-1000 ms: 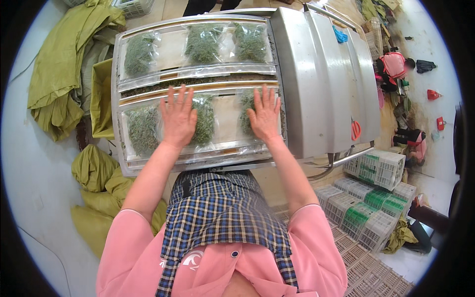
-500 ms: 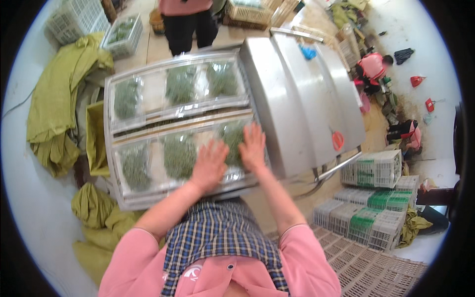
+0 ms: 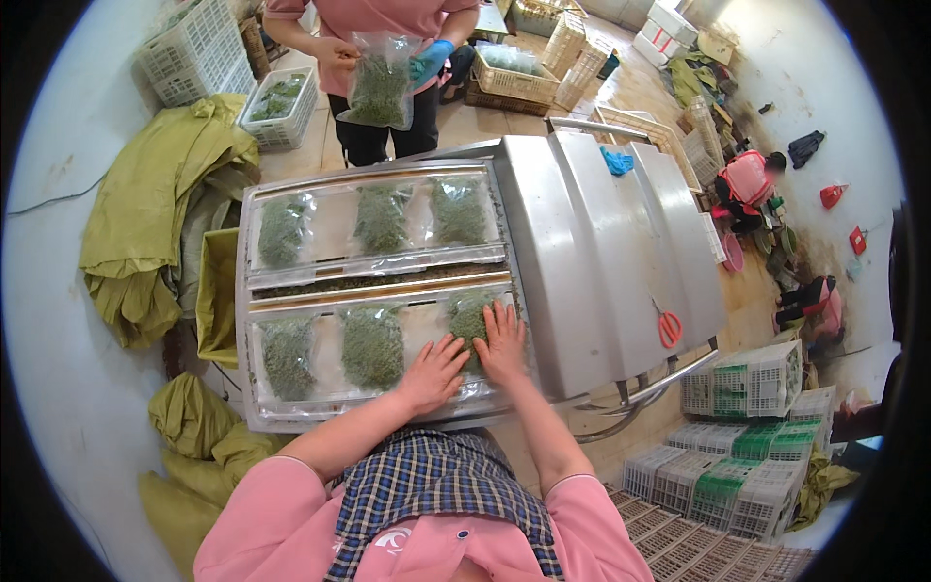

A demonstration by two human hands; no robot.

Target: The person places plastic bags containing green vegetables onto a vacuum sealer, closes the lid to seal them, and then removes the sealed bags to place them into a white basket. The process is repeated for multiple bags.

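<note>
My left hand [image 3: 433, 377] lies open, palm down, fingers spread, at the near left side of a clear plastic bag of green leafy stuff [image 3: 469, 314]. My right hand [image 3: 502, 347] is open too, its fingers flat over that bag's right part. The bag sits at the right end of the near row on a steel packing machine's bed [image 3: 325, 351]. Left of it in that row are a middle bag [image 3: 371, 345] and a left bag [image 3: 288, 358]. Three similar bags, one of them a far middle bag [image 3: 381, 217], fill the far row.
A steel lid [image 3: 621, 262] adjoins the bed on the right, bearing red-handled scissors [image 3: 669, 328] and a blue glove [image 3: 617, 161]. Across the machine, a person [image 3: 388, 19] holds a filled bag [image 3: 380, 89]. Plastic crates [image 3: 742, 380] stand at right; green sacking [image 3: 160, 204] at left.
The view has shifted, bringing the person opposite and the bag they hold into sight. My hands have drawn slightly nearer to me over the right-end bag. The bags keep their places.
</note>
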